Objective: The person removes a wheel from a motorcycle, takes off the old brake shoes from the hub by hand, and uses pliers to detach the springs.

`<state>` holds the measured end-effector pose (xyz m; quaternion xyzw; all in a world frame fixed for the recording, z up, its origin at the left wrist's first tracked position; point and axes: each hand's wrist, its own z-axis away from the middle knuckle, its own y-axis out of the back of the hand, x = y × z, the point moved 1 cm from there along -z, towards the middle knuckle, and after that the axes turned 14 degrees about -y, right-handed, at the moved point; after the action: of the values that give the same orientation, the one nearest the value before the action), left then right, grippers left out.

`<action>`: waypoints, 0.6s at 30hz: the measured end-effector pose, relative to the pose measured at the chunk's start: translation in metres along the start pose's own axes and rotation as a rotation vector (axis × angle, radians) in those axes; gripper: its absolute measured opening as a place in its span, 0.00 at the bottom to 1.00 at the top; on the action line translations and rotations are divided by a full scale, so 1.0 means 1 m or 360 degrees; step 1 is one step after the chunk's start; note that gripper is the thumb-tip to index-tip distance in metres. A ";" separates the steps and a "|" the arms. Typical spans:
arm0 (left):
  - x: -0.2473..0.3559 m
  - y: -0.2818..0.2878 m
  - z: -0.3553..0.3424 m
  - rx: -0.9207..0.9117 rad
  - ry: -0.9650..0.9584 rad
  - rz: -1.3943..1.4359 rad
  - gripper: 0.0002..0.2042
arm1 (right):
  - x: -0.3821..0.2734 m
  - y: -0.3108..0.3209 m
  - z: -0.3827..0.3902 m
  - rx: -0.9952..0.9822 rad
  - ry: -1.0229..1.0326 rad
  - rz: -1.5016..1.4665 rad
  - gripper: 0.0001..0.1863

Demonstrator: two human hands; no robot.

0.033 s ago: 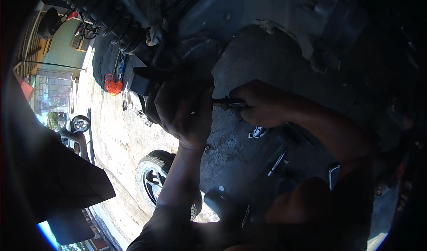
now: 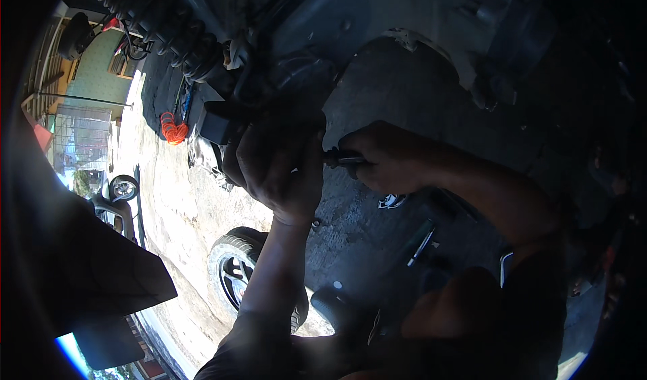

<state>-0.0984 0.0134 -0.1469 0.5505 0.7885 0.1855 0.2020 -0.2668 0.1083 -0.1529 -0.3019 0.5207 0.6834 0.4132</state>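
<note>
Deep shade covers both hands. My left hand is closed, its fingers curled next to a dark boxy part below a coil-spring shock absorber; what the fingers hold is hidden. To its right, my right hand wraps round a dark rod-shaped tool. The tool lies nearly level and its left end reaches the edge of my left hand. Its exact kind does not show.
Below my left forearm a wheel with a tyre lies on the sunlit concrete. A coiled orange hose is at the left. On the shaded floor are a slim silver tool and a white-and-black object.
My right hand has moved slightly left with the tool, closer to my left hand, and its grip looks a little turned. My left hand has stayed nearly in place.
</note>
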 end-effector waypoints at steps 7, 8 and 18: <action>-0.003 0.025 -0.006 -0.0237 -0.0055 -0.0059 0.12 | 0.018 -0.002 0.016 0.0052 -0.0033 0.0023 0.10; -0.003 0.023 -0.004 -0.0235 -0.0050 -0.0066 0.12 | 0.035 -0.008 0.021 0.0223 -0.0022 -0.0071 0.10; 0.001 0.004 -0.001 -0.0069 -0.0098 -0.0167 0.13 | 0.033 -0.003 0.053 0.0947 0.0250 0.0277 0.18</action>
<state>-0.0961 0.0158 -0.1446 0.5094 0.8055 0.1745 0.2475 -0.2791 0.1681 -0.1674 -0.1739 0.7519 0.5085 0.3820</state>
